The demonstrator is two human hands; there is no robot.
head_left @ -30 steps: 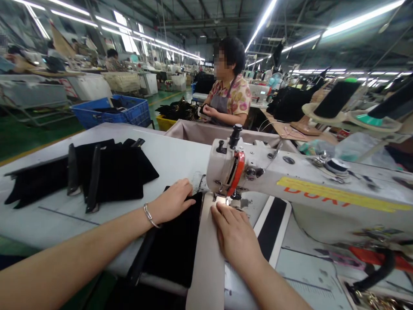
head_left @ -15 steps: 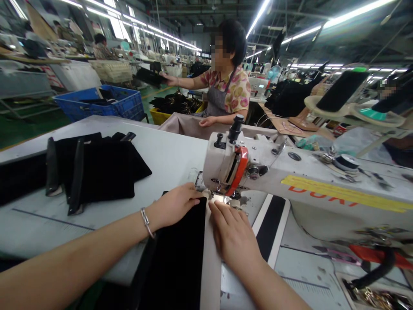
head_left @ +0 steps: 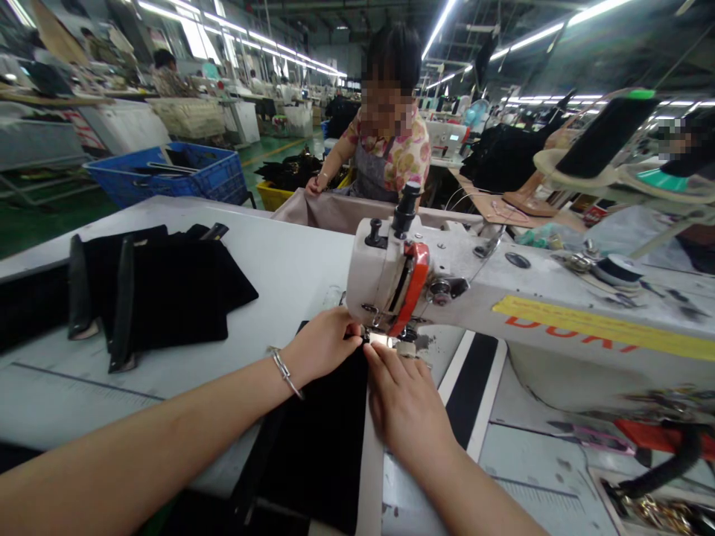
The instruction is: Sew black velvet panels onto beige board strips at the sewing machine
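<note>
A black fabric panel [head_left: 329, 439] with a pale strip [head_left: 373, 461] along its right edge lies under the head of a white sewing machine [head_left: 366, 260]. My left hand [head_left: 327, 344], below a silver bracelet, pinches the black panel's edge just left of the lit needle area. Flat on the pale strip, with its fingers close to the presser foot, rests my right hand [head_left: 405, 398]. The needle tip is hidden behind the machine head and fingers.
Black fabric pieces [head_left: 173, 290] with dark straps lie on the table's left. Behind the table sits a person in an apron [head_left: 385, 149], near a blue crate [head_left: 173, 179]. Thread cones [head_left: 606, 134] stand at right, metal parts [head_left: 659, 514] at lower right.
My left hand has drawn its fingertips together at the panel's edge, its wrist shifted right. The person opposite has brought the outstretched arm in, without the black item, and faces down.
</note>
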